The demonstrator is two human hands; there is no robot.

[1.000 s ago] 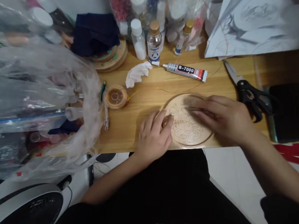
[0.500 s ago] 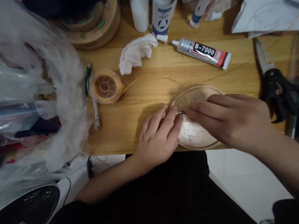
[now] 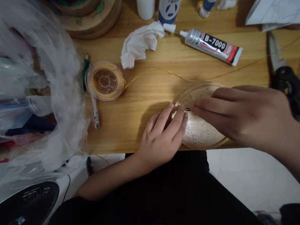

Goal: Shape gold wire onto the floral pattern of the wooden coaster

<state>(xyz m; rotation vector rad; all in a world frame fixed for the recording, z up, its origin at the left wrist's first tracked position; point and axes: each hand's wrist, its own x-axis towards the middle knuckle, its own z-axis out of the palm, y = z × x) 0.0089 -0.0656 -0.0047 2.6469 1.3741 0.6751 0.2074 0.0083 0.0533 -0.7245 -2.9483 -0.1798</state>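
A round pale wooden board (image 3: 201, 128) with a line-drawn flower pattern lies at the table's front edge. My left hand (image 3: 162, 136) rests its stretched fingertips on the board's left side. Over the right part of the board, my right hand (image 3: 245, 114) is closed in a pinch on slim metal tweezers (image 3: 187, 109); most of them is hidden by the fingers. The tweezers' tips meet a bit of gold thread beside my left fingertips. More gold thread (image 3: 172, 73) runs over the table behind the board, near a clear spool (image 3: 106, 81) wound with it.
A B-7000 glue tube (image 3: 214, 45) lies behind the board, its nozzle near a white cap (image 3: 169, 27) and crumpled tissue (image 3: 141, 43). Black-handled scissors (image 3: 289, 83) lie at the right. Plastic bags (image 3: 60, 87) crowd the left side; bottles (image 3: 170, 7) stand at the back.
The view has shifted slightly, so the table things sit higher. Both hands stay at the board, with the tweezers' tips still beside my left fingers.
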